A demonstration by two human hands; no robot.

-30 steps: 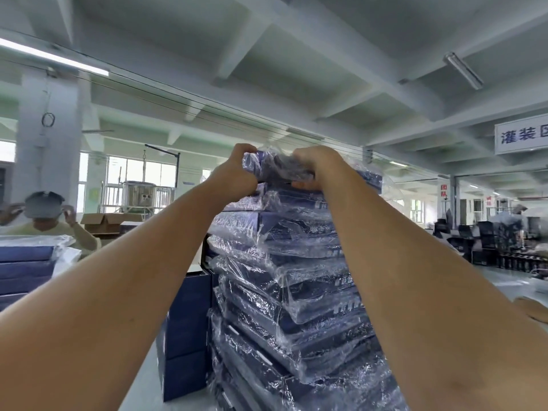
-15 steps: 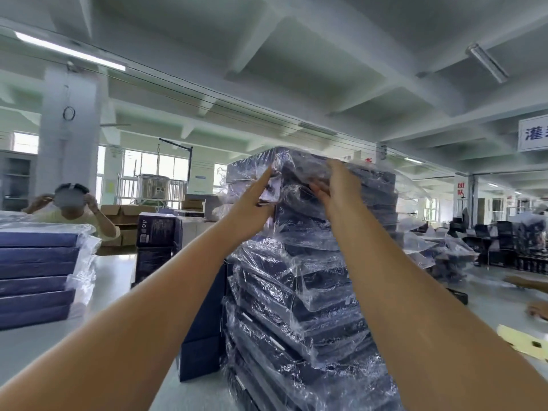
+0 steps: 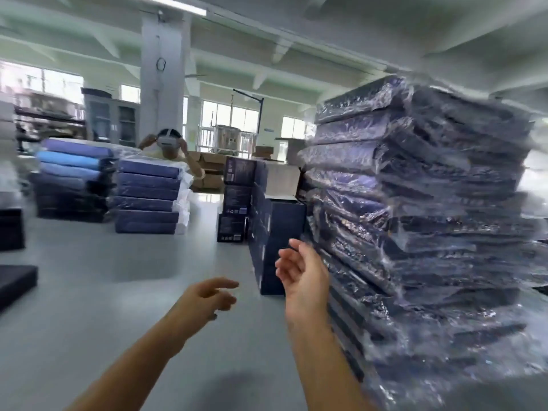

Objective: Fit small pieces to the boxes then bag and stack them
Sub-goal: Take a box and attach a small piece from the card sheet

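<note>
Stack of bagged boxes [image 3: 415, 218]: at right on the grey tabletop [image 3: 89, 307], dark blue, each in clear film, laid flat one on another and built tall. Edges not flush, layers offset, film bunched at the corners. Probably the slick wrap letting layers creep.

Right hand [image 3: 302, 277]: released, fingers loosely spread, grasping nothing. Just beside the stack's near left edge, low down; contact with the film impossible to tell.

Left hand [image 3: 207, 298]: also released, fingers relaxed, empty, over bare tabletop and apart from the stack.

Reads as stacking done for this box, both hands free for the next one.

Just left of the stack: unbagged dark boxes [image 3: 275, 232] standing on edge, likely staged within reach for fitting and bagging. Behind those, small printed cartons [image 3: 237, 200] piled three high.

Further left: two lower stacks of blue boxes [image 3: 148, 197], kept separate, perhaps a different batch.

Beyond: another person [image 3: 169, 143], both hands up at a white headset.

Risk: tall, skewed, slippery pile; could slide if bumped near the base.
</note>
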